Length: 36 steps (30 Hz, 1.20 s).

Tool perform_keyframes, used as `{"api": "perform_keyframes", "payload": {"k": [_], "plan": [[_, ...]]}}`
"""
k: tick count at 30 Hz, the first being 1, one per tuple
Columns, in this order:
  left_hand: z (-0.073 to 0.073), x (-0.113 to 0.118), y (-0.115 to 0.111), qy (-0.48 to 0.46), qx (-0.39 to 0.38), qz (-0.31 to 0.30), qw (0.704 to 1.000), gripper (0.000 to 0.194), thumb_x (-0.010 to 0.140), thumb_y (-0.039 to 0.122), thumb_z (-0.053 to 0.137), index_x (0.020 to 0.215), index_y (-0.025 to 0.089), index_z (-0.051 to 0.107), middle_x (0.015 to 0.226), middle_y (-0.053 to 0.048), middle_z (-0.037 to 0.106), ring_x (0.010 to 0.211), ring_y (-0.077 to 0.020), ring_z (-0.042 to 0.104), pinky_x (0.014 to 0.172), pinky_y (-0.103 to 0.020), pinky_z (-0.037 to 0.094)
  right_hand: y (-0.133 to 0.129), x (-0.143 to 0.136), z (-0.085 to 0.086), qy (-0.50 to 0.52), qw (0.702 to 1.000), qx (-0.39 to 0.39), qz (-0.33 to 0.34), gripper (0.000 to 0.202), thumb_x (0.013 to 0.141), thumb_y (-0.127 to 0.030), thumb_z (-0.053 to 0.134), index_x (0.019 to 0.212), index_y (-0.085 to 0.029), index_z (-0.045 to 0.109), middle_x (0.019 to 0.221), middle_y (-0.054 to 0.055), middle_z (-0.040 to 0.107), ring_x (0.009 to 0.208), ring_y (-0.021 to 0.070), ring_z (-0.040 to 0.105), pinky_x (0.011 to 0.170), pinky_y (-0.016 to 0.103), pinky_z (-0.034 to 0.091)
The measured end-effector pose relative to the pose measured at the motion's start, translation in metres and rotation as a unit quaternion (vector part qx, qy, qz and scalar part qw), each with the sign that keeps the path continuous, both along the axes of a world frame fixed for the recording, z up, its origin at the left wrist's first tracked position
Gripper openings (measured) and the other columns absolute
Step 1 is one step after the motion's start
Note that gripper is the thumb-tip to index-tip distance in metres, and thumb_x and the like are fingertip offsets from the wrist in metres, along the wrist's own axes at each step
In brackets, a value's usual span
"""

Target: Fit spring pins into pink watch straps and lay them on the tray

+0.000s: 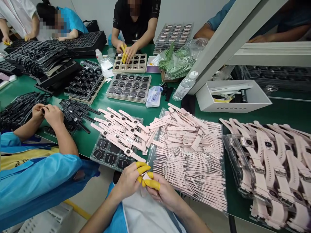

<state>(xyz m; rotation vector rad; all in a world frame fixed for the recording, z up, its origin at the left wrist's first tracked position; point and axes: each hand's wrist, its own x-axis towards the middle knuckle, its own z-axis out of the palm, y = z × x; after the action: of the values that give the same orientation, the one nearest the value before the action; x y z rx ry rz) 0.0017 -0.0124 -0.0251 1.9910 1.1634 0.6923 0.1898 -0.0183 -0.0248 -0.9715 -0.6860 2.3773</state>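
Yellow finger cots cover fingertips on both my hands, which meet in front of my lap at the table's edge. My left hand (132,179) pinches one side of a small pale pink watch piece (146,176). My right hand (161,189) is closed on its other side; part of the piece is hidden by the fingers. Just beyond, pink-strapped watches (121,129) lie across a clear tray of black squares (109,158). To the right, loose pink straps (184,129) are heaped on a dense layer of bagged pink straps (189,171).
Assembled pink watches (269,155) fill trays at the right. A bottle (186,85) and a white box (233,105) stand behind. A co-worker's hands (50,113) are among black straps (21,110) at left; another person's hands (127,52) work over a beige tray (116,69).
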Motion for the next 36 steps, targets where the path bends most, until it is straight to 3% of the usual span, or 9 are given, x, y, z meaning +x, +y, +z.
{"api": "perform_keyframes", "payload": {"k": [6, 14, 20, 30, 36], "plan": [[0.001, -0.002, -0.003, 0.01, 0.024, 0.0, 1.0, 0.054, 0.089, 0.002, 0.045, 0.135, 0.022, 0.065, 0.121, -0.01, 0.071, 0.112, -0.0225, 0.069, 0.095, -0.037, 0.062, 0.001, 0.0, -0.001, 0.024, 0.997, -0.07, 0.006, 0.045, 0.078, -0.055, 0.081, 0.079, -0.021, 0.052, 0.046, -0.014, 0.032, 0.041, 0.0038, 0.011, 0.04, 0.021, 0.01], [-0.011, 0.0, -0.011, -0.011, 0.018, 0.062, 0.998, 0.054, 0.088, -0.001, 0.045, 0.137, 0.019, 0.057, 0.124, -0.013, 0.069, 0.113, -0.024, 0.07, 0.095, -0.037, 0.061, 0.001, -0.001, -0.009, 0.031, 0.988, -0.078, -0.13, 0.053, 0.076, -0.059, 0.084, 0.076, -0.023, 0.045, 0.047, -0.013, 0.032, 0.041, 0.004, 0.015, 0.04, 0.019, 0.013], [-0.011, 0.0, -0.009, -0.02, 0.032, 0.0, 0.999, 0.058, 0.087, -0.002, 0.043, 0.139, 0.019, 0.057, 0.124, -0.014, 0.067, 0.119, -0.025, 0.066, 0.099, -0.039, 0.06, -0.001, 0.002, -0.005, 0.034, 0.998, -0.056, -0.015, 0.046, 0.079, -0.058, 0.082, 0.081, -0.02, 0.055, 0.045, -0.013, 0.034, 0.04, 0.0037, 0.014, 0.039, 0.019, 0.013], [-0.009, 0.003, -0.009, -0.056, 0.009, 0.04, 0.998, 0.054, 0.09, -0.001, 0.043, 0.138, 0.021, 0.055, 0.121, -0.012, 0.066, 0.113, -0.023, 0.066, 0.097, -0.038, 0.06, -0.004, -0.009, -0.01, 0.045, 0.99, -0.07, -0.116, 0.047, 0.08, -0.056, 0.082, 0.077, -0.022, 0.049, 0.046, -0.013, 0.036, 0.038, 0.0035, 0.016, 0.038, 0.018, 0.014], [-0.007, -0.004, -0.004, -0.024, 0.027, -0.024, 0.999, 0.058, 0.087, -0.001, 0.042, 0.139, 0.019, 0.055, 0.124, -0.013, 0.064, 0.118, -0.0244, 0.064, 0.099, -0.039, 0.059, -0.004, -0.007, -0.008, 0.062, 0.995, -0.059, -0.046, 0.044, 0.081, -0.054, 0.082, 0.079, -0.02, 0.054, 0.045, -0.013, 0.035, 0.038, 0.0037, 0.016, 0.037, 0.018, 0.014]]}}
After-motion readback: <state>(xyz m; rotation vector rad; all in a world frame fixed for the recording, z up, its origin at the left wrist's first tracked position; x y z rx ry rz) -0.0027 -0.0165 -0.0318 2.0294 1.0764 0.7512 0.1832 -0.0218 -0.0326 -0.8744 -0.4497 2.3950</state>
